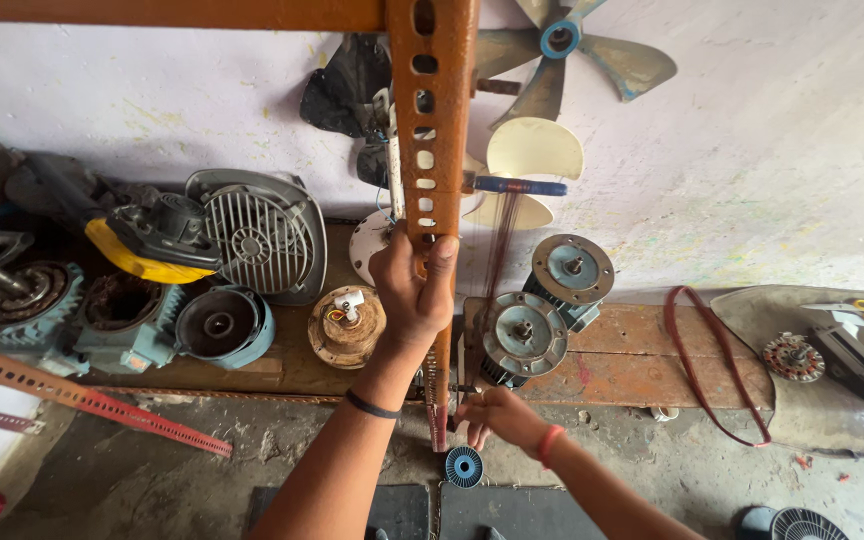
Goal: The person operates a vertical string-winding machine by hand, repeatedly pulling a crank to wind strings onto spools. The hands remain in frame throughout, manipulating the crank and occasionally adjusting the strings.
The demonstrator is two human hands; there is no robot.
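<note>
A: What is gripped by the left hand [414,290]?
B: The orange slotted upright [430,130], rusty and punched with holes, is clasped at centre.

A: And the right hand [500,418]?
B: Its fingers are pinched near a small crank by the upright's foot; what is pinched cannot be made out. Thin copper wire [500,240] is strung down from a blue bobbin [520,186]. A blue spool [464,466] lies nearer.

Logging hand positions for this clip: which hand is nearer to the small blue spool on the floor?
Right. The right hand hangs just above the blue spool, almost over it. The left hand is higher up, gripping the orange perforated upright.
</note>
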